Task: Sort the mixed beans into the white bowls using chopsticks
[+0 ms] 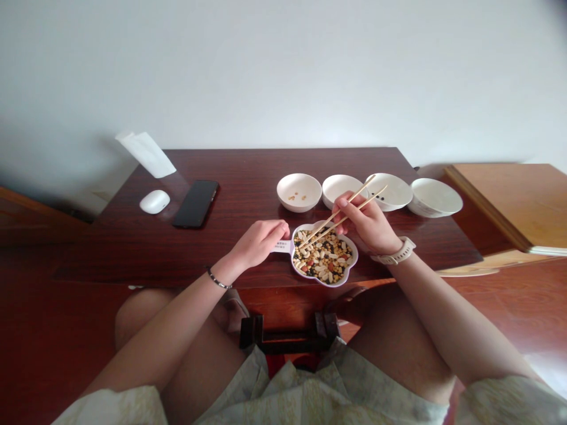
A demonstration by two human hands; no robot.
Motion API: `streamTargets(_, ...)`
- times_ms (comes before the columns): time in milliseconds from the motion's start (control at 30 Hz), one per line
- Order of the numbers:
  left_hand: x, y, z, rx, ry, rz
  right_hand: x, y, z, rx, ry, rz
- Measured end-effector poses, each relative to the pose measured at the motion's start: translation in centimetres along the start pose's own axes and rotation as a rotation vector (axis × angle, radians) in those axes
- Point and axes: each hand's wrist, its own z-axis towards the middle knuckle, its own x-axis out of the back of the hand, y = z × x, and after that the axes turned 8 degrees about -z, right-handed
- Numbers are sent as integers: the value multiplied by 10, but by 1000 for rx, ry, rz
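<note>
A person's right hand (367, 221) grips slim wooden chopsticks (325, 223), tips lowered into a flower-shaped dish (356, 254) packed with nuts and beans (325, 260), pale, yellow, black and reddish-brown. The left hand (261, 239) closes on the dish's flat, labeled handle (282, 247). Beyond the dish, at the near edge of a wood-grained table (248, 177), stand four round, smooth white bowls (299, 206); the leftmost holds a few tan pieces (296, 196), the third from left several black ones (380, 198).

Four bowls (299, 206), two chopsticks (325, 222), one handled dish (332, 284), one phone (196, 203)
</note>
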Motion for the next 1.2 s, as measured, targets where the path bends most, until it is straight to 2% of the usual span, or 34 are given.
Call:
streamTargets(133,0,-1,0,1,6,-4,0,0,0,6,21,22)
streamTargets(367,-1,0,0,2,5,-8,-2,2,0,-5,-19,6)
streamTargets(867,0,0,-1,2,2,9,3,-8,1,37,71,22)
streamTargets(1067,0,-1,-1,1,6,-12,15,-13,3,72,149,62)
streamTargets(1200,0,-1,-1,10,-1,5,35,-22,4,141,263,126)
